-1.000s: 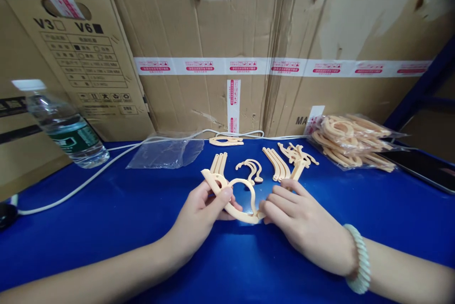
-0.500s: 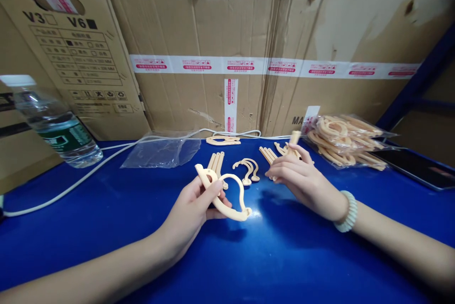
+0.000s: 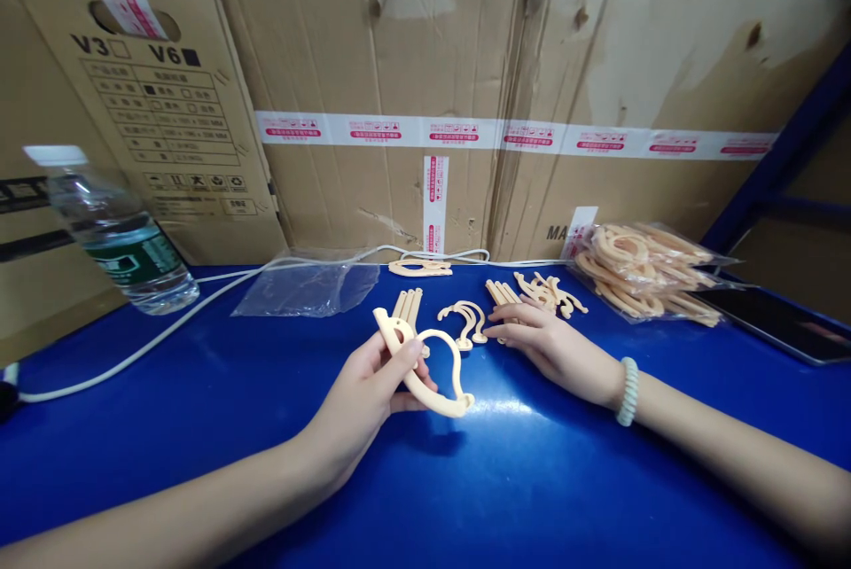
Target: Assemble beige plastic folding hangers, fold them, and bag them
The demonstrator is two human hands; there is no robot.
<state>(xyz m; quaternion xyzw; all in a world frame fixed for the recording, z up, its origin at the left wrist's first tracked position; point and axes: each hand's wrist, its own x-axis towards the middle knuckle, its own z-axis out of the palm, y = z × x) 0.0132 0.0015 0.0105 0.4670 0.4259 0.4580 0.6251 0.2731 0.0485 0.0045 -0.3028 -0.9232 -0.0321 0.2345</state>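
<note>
My left hand [image 3: 392, 374] is closed on a cream plastic folding hanger piece [image 3: 435, 399] with a curved hook, held above the blue table. My right hand [image 3: 555, 343] lies low over a row of cream plastic bars [image 3: 503, 292], fingers stretched out and slightly apart; its thumb and the near ends of the bars are partly hidden. Between the hands lie several cream hooks [image 3: 464, 321]. Behind the left hand is another group of straight bars [image 3: 408, 305]. A heap of small curved cream parts [image 3: 551, 292] lies just beyond my right hand.
A folded hanger [image 3: 420, 268] lies at the back by a white cable [image 3: 435, 253]. An empty clear plastic bag [image 3: 306, 285] and a water bottle [image 3: 126, 241] are left. Bagged cream parts [image 3: 644, 272] and a dark phone [image 3: 775, 321] are right. Cardboard boxes [image 3: 372, 206] wall the back.
My right hand has come down onto the bars; the cream piece that stuck up from its fingers no longer shows there. The small-parts heap is now uncovered. My left hand still grips its hanger piece.
</note>
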